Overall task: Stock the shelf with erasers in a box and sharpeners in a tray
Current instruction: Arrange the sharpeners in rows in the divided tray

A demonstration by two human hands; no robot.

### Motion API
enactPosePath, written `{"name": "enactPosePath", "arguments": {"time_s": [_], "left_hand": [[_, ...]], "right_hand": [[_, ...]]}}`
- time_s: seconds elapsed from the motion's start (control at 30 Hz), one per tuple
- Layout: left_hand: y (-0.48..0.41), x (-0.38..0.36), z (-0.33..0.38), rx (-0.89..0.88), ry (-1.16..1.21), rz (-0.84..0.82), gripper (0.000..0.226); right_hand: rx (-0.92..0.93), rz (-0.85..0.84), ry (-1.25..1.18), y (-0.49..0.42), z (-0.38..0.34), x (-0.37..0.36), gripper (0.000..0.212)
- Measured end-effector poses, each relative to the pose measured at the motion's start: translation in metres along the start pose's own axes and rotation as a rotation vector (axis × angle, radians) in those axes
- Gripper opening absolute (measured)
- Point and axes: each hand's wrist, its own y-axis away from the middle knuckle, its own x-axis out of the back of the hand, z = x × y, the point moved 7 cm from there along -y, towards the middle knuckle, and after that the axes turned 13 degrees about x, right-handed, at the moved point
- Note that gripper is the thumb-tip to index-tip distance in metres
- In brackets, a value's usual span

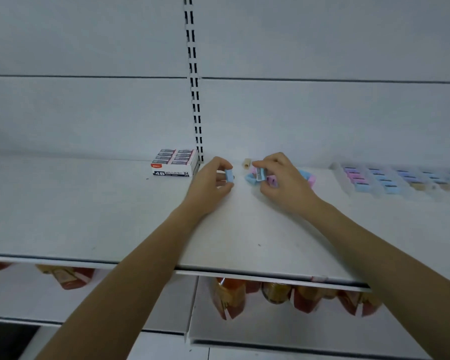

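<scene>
A white cardboard box of erasers (173, 163), printed "4B" and "24" on its front, lies open-topped at the back edge of the white shelf (115, 203), with wrapped erasers packed in two columns. The left hand (213, 180) pinches a pale blue plastic sharpener (229, 175). The right hand (283, 183) pinches a second blue sharpener with a metal blade (260, 175) above a loose heap of pink and blue sharpeners (249, 178). Toward the back right, a clear compartment tray (340, 175) holds rows of pastel sharpeners (390, 181).

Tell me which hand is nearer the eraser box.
Left. The left hand, holding a blue sharpener, is just right of the eraser box; the right hand, holding a second sharpener, is farther right.
</scene>
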Motion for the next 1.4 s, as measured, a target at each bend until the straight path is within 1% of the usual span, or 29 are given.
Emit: {"name": "enactPosePath", "arguments": {"time_s": [0.1, 0.17, 0.2, 0.27, 0.33, 0.43, 0.53, 0.7, 0.77, 0.8, 0.9, 1.03, 1.17, 1.3, 1.4], "left_hand": [[0.000, 0.002, 0.000, 0.018, 0.045, 0.018, 0.025], [0.000, 0.002, 0.001, -0.003, 0.031, 0.031, 0.026], [0.001, 0.002, 0.001, -0.012, 0.028, 0.029, 0.028], [0.002, 0.002, 0.002, -0.023, 0.037, 0.022, 0.031], [0.003, 0.003, 0.002, -0.023, 0.055, 0.021, 0.033], [0.005, 0.006, 0.002, -0.027, 0.044, 0.054, 0.034], [0.007, 0.009, 0.005, -0.067, -0.009, 0.097, 0.032], [0.008, 0.005, 0.009, -0.134, -0.109, 0.091, 0.029], [0.005, 0.001, 0.010, -0.137, -0.092, 0.090, 0.033], [0.005, -0.002, 0.013, -0.147, -0.066, 0.080, 0.031], [0.008, -0.012, 0.031, -0.202, -0.024, 0.020, 0.022], [0.011, -0.028, 0.059, -0.285, -0.002, -0.060, 0.027], [0.019, -0.062, 0.086, -0.360, -0.003, -0.148, 0.020], [0.031, -0.096, 0.106, -0.332, 0.033, -0.207, 0.015], [0.034, -0.113, 0.118, -0.301, 0.028, -0.183, 0.012]], "right_hand": [[0.039, 0.042, -0.034, 0.003, -0.004, 0.001, 0.038], [0.061, 0.105, -0.091, 0.005, -0.005, 0.002, 0.030], [0.047, 0.125, -0.118, 0.006, -0.003, 0.001, 0.027], [0.009, 0.109, -0.139, 0.008, 0.000, -0.005, 0.025], [0.035, 0.069, -0.110, 0.010, -0.002, -0.012, 0.024], [0.150, 0.077, 0.014, 0.010, -0.015, -0.011, 0.019], [0.158, 0.101, 0.102, 0.008, -0.017, -0.005, 0.023], [0.119, 0.149, 0.065, 0.018, -0.012, 0.002, 0.020], [0.083, 0.201, 0.057, 0.022, -0.011, 0.009, 0.015], [0.067, 0.220, 0.067, 0.024, -0.010, 0.013, 0.014], [0.034, 0.193, 0.108, 0.032, -0.008, 0.017, 0.019], [-0.031, 0.167, 0.211, 0.058, -0.009, 0.032, 0.024], [-0.077, 0.158, 0.289, 0.094, -0.010, 0.061, 0.027], [-0.187, 0.168, 0.337, 0.133, 0.001, 0.098, 0.028], [-0.248, 0.167, 0.346, 0.154, 0.015, 0.123, 0.030]]}}
